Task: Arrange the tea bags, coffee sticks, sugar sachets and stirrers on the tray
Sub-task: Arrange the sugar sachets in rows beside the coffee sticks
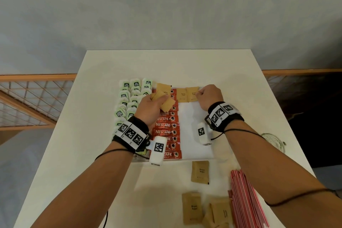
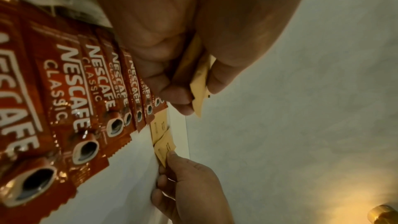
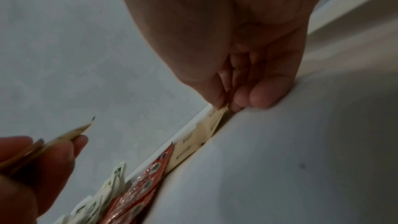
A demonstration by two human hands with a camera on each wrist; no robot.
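Observation:
A white tray (image 1: 192, 135) holds green tea bags (image 1: 129, 96) at its left and a column of red coffee sticks (image 1: 166, 131) in the middle. Brown sugar sachets (image 1: 182, 94) lie along its far edge. My left hand (image 1: 153, 105) hovers over the coffee sticks and grips a few brown sugar sachets (image 2: 200, 81). My right hand (image 1: 209, 96) is at the far right of the sachet row, thumb and forefinger pinching the corner of a brown sugar sachet (image 3: 215, 117) that lies on the tray. Red stirrers (image 1: 246, 201) lie on the table at the near right.
More loose brown sachets (image 1: 200, 171) lie on the white table (image 1: 92, 153) in front of the tray, with several (image 1: 207, 211) at the near edge. A glass jar (image 1: 273, 140) stands at the table's right edge. A wooden railing (image 1: 37, 77) runs behind.

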